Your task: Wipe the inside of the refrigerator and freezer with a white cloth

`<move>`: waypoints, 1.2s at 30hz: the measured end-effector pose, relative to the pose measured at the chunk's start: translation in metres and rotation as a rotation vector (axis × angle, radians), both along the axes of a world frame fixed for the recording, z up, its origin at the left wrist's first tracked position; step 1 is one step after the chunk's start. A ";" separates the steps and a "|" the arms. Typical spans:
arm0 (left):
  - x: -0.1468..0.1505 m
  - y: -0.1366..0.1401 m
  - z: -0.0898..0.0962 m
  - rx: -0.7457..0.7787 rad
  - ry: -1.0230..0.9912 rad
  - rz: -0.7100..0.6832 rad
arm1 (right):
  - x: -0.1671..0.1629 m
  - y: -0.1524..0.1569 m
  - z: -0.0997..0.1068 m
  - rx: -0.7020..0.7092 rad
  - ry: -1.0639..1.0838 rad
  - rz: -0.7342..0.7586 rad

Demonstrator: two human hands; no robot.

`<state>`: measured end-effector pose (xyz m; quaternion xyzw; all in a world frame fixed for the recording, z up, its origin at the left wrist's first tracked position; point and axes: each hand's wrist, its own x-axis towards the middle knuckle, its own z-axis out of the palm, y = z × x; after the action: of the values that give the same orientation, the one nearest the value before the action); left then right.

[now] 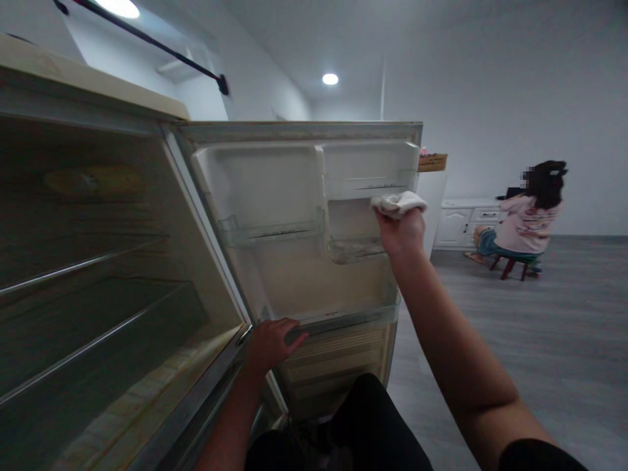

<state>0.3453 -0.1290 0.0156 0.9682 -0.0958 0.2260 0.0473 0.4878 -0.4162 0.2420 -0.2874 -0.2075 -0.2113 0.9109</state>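
Note:
A bunched white cloth [400,205] is held in my right hand [403,230], close to the right side of the open refrigerator door [275,176]. The hand is beside the upper right door shelf [360,248], a clear plastic bin. My left hand [273,343] rests near the left end of the lower clear door shelf [350,320], fingers stretched out and thumb apart, with nothing seen in it. Whether its fingers press on the shelf edge I cannot tell.
To the left is the refrigerator compartment with glass shelves [98,340] and a yellowish cylinder [91,181] at the top back. A person [530,212] sits on a stool [515,261] by a white cabinet [456,222]. A cardboard box [432,162] shows behind the door.

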 end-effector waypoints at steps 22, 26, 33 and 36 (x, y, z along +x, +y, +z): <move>-0.049 -0.097 0.054 -1.769 0.017 -0.183 | -0.150 -0.035 -0.114 -1.554 -0.055 -0.005; -0.049 -0.103 0.051 -1.519 0.135 -0.176 | -0.147 -0.034 -0.124 -1.542 0.019 -0.018; -0.053 -0.114 0.069 -1.110 0.096 -0.186 | -0.154 -0.026 -0.133 -1.536 -0.432 -0.128; -0.061 -0.122 0.086 -0.852 0.123 -0.328 | -0.153 -0.010 -0.157 -1.393 -0.341 0.183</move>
<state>0.2839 -0.2509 0.1018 0.8460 -0.1435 0.1770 0.4820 0.3345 -0.4260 0.0848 -0.7456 -0.4566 0.0053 0.4853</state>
